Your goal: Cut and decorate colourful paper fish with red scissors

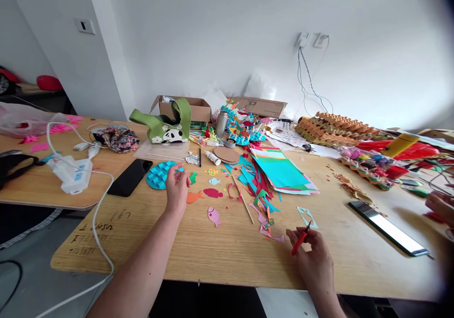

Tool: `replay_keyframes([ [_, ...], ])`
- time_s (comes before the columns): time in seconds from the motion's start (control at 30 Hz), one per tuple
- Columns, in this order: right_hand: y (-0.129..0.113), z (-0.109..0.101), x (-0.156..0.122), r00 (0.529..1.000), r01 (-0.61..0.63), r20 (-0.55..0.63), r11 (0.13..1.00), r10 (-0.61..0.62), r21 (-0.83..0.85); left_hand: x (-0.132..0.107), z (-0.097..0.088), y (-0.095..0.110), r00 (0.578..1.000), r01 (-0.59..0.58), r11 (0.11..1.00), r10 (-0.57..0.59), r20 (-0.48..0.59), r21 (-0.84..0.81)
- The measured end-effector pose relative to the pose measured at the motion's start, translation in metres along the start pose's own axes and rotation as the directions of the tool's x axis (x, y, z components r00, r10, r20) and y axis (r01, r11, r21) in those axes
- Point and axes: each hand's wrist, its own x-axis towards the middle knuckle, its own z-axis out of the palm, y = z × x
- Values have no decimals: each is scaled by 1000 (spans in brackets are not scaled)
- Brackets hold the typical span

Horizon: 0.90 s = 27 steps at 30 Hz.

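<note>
My left hand (pixel 177 188) is raised over the table with curled fingers, at the right edge of a blue woven-paper disc (pixel 158 175). Whatever its fingertips may pinch is hidden. My right hand (pixel 314 256) grips small red-handled scissors (pixel 301 240), tips pointing away from me. Just beyond them lies a light-blue paper offcut (pixel 308 216) with a cut-out hole. Between my hands are paper fish: a pink one (pixel 213 217), a dark red one (pixel 213 193), an orange one (pixel 195 197), a light-blue one (pixel 214 181) and a yellow one (pixel 212 172).
A wooden stick (pixel 243 200) and paper scraps (pixel 250 176) lie mid-table, beside stacked coloured paper (pixel 283 171). A glue bottle (pixel 213 158), cardboard discs (pixel 227 155), a black phone (pixel 130 178) and a green panda bag (pixel 168 126) stand around. Another person's hand (pixel 441 207) shows at right, beyond a lit phone (pixel 388 228).
</note>
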Motion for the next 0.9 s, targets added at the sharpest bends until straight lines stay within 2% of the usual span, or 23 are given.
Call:
replay_keyframes([
  [0.13,-1,8,16,995,88,51,996,-90,32,0,0,-3,1000,13,1000,-13,12,11],
  [0.23,-7,17,40,978,191,84,982,-191,4,0,1,-4,1000,30,999,-30,10,18],
  [0.3,-11,25,59,957,249,157,968,-246,-4,0,1,-5,999,34,999,-34,9,22],
  [0.37,-13,33,79,926,305,250,951,-282,-57,0,1,-5,999,31,999,-31,11,27],
  [0.47,-13,47,104,839,437,397,895,-372,-86,-1,0,-6,999,35,999,-36,15,37],
  [0.6,-11,62,122,757,512,493,858,-428,-42,-1,1,-6,999,42,998,-43,17,37],
  [0.7,-10,67,128,716,541,540,840,-443,-29,-1,2,-5,998,53,997,-54,16,48],
  [0.8,-9,70,130,711,552,541,833,-449,-35,-2,2,-4,998,62,997,-63,22,41],
  [0.9,-7,72,130,733,549,506,835,-456,-43,-3,2,-4,997,68,997,-69,27,36],
])
